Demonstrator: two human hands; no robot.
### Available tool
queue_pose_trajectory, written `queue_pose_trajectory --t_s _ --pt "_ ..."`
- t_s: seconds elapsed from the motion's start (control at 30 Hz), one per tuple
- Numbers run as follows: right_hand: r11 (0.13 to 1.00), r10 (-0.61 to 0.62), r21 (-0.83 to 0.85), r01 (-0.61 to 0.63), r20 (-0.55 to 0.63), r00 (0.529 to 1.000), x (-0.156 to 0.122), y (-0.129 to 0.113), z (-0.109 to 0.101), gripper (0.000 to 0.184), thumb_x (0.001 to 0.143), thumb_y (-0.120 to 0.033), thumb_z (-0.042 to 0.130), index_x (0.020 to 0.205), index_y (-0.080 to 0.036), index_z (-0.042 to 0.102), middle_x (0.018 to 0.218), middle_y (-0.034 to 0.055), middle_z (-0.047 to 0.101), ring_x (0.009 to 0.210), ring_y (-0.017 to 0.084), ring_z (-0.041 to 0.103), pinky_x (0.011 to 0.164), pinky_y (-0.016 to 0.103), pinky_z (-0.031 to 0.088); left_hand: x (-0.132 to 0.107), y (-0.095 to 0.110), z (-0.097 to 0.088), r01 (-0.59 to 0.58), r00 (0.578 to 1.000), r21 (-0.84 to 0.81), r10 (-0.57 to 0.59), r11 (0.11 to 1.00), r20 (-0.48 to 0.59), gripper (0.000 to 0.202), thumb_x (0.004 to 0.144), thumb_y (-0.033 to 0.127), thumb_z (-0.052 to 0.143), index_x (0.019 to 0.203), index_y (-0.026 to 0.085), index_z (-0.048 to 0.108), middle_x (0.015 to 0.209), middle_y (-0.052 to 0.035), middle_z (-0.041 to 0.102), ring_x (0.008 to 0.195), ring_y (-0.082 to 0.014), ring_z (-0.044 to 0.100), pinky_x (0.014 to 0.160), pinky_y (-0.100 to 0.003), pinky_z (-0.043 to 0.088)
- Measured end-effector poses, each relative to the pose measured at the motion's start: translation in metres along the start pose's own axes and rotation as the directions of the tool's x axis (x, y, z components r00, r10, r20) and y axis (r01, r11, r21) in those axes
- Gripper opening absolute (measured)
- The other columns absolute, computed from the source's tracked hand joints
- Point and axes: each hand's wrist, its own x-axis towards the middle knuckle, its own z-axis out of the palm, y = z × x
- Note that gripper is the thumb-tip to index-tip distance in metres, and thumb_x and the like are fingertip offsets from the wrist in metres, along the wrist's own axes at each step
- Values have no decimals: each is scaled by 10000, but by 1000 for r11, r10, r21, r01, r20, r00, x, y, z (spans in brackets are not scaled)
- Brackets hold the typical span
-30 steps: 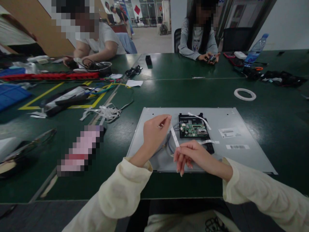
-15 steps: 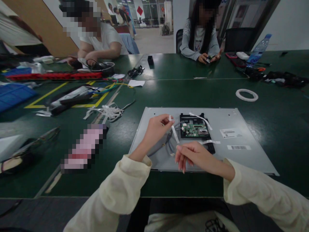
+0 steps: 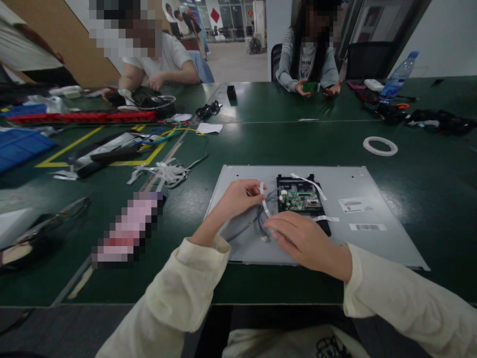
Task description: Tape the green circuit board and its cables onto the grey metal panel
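A grey metal panel (image 3: 357,233) lies flat on the green table in front of me. A small green circuit board (image 3: 299,198) sits in a black frame near its middle, with white tape strips across it. My left hand (image 3: 238,199) pinches one end of a short white tape strip (image 3: 264,201) just left of the board. My right hand (image 3: 301,238) lies palm down on the panel, its fingers stretched out and pressing on the strip's lower end and the thin cables (image 3: 257,223) beneath.
A white tape roll (image 3: 380,145) lies at the right. Torn tape scraps (image 3: 162,173), coloured wires and black parts clutter the left. Two other people work at the far side. A water bottle (image 3: 397,77) stands at the back right.
My right hand has gone from a raised pinch to lying flat on the panel. My left hand has lowered, bringing the tape strip down toward the cables.
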Motion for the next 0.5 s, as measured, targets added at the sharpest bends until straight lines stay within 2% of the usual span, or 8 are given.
queue_pose_trajectory --t_s 0.1,0.2,0.33,0.5 --pt "984 -49 -170 55 41 998 1 2 5 382 954 -249 397 1272 -88 533 1325 150 544 1241 234 485 1062 418 392 0 -1 0 -2 1000 0 2 1000 4 197 749 315 637 890 191 698 634 9 634 569 -120 561 550 -220 419" --pt "958 -70 -269 97 111 991 1 4 11 434 959 -282 391 1332 -80 479 1377 165 497 1307 250 427 1114 449 332 -1 -3 -1 -22 1000 19 21 1000 16 190 740 312 646 881 195 697 661 2 654 590 -127 578 567 -225 421" --pt "932 -64 -342 121 173 983 0 6 17 463 970 -299 372 1362 -64 445 1366 186 502 1304 259 436 1128 448 310 -1 -3 -4 -67 996 168 57 983 67 178 765 322 636 892 203 674 698 1 648 628 -137 580 600 -237 415" --pt "904 -55 -407 129 189 980 0 4 18 437 975 -286 362 1358 -99 453 1364 178 507 1295 252 456 1116 413 336 0 0 -10 -154 985 376 112 914 129 164 791 332 637 872 191 614 756 1 613 698 -146 552 666 -263 397"
